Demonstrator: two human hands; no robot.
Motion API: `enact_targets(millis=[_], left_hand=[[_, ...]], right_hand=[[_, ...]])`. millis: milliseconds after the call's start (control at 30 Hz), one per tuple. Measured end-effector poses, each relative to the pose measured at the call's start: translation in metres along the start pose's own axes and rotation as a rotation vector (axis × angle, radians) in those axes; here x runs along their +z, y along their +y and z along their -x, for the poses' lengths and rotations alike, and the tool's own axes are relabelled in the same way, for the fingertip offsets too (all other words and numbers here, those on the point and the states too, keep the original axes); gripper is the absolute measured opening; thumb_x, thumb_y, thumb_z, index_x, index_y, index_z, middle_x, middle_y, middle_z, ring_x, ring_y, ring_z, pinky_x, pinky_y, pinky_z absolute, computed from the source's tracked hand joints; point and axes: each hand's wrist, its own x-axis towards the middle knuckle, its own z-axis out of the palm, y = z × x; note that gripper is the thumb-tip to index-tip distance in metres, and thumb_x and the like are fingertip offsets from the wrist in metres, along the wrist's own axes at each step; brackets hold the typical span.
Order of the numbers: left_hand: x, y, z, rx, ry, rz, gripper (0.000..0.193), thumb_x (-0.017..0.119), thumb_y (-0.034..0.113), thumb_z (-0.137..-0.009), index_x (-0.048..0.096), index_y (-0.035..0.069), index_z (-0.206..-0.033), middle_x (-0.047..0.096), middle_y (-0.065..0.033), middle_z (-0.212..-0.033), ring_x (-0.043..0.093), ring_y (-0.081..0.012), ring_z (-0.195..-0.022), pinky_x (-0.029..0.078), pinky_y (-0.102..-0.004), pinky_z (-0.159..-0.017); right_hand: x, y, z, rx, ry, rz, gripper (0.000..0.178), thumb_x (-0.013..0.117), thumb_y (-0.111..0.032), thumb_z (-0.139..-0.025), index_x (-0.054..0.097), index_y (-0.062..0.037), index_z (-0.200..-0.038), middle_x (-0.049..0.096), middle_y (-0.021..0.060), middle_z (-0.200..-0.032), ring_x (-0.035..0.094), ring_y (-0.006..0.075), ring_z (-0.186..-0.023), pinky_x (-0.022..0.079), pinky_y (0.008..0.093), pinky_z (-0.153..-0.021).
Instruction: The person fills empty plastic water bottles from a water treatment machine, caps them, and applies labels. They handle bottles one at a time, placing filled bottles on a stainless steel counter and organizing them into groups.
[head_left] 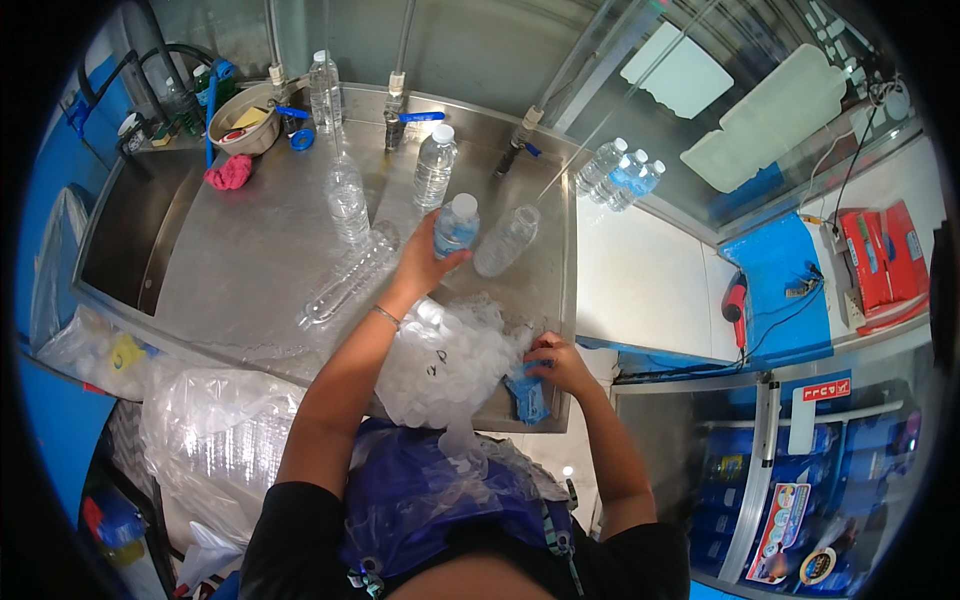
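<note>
My left hand (425,262) is wrapped round a clear water bottle (458,228) with a white cap and a blue label, held upright over the steel counter. At the counter's front right, the bent fingers of my right hand (562,364) pinch at the top of a crumpled bundle of blue plastic labels (528,398). Between my forearms lies a heap of white caps (440,365) in clear plastic. An uncapped bottle (508,242) stands just right of the held one. Behind it is a capped bottle (436,166) without a label. Left of my wrist, an empty bottle (350,275) lies on its side.
More clear bottles (346,200) stand farther back under blue-handled taps (415,117). A basin (243,120) and pink cloth (230,173) sit by the sink (140,235). Several capped bottles (620,175) and a red heat gun (736,308) are at right. Wrapped bottles (215,430) lie below left.
</note>
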Motion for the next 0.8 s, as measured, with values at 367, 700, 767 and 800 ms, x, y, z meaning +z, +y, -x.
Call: enact_targets(millis=[367,700,767,800], left_hand=[[-0.053,0.101,0.05,-0.398,-0.587,-0.083,0.043,0.076,0.032,-0.081,0.068,-0.006,-0.101,0.065,-0.0231,-0.11,0.065,-0.0318,-0.098,0.051,-0.0376,-0.082],[-0.008,0.086,0.08,-0.48,-0.327,1.009,0.039,0.057,0.015,-0.098,0.052,0.0,-0.133,0.061,-0.0099,-0.125,0.059,-0.0142,-0.11,0.049,-0.0298,-0.094],[-0.021,0.077,0.075,-0.396,-0.2,1.005,0.031,0.061,0.015,-0.096,0.062,0.0,-0.123,0.068,-0.0084,-0.112,0.064,-0.0122,-0.098,0.053,-0.0264,-0.085],[-0.028,0.075,0.071,-0.402,-0.117,0.83,0.025,0.065,0.015,-0.094,0.065,0.0,-0.113,0.069,-0.0066,-0.103,0.063,-0.0108,-0.09,0.052,-0.0252,-0.079]], right_hand=[[-0.015,-0.041,-0.002,0.041,0.503,-0.114,0.02,0.08,-0.004,-0.071,0.077,-0.01,-0.09,0.06,0.0096,-0.104,0.06,0.0227,-0.096,0.047,0.0307,-0.083],[-0.008,-0.145,-0.103,0.085,0.54,-0.264,0.027,0.079,-0.004,-0.074,0.065,-0.0053,-0.096,0.061,0.0054,-0.098,0.061,0.014,-0.08,0.047,0.0293,-0.069],[-0.005,-0.151,-0.123,0.067,0.513,-0.301,0.025,0.08,-0.005,-0.073,0.065,-0.005,-0.094,0.062,0.0059,-0.095,0.061,0.0137,-0.075,0.047,0.0285,-0.066],[-0.003,-0.153,-0.131,0.032,0.469,-0.287,0.023,0.078,-0.004,-0.076,0.064,-0.0045,-0.094,0.062,0.0046,-0.091,0.061,0.0122,-0.074,0.047,0.0271,-0.065]])
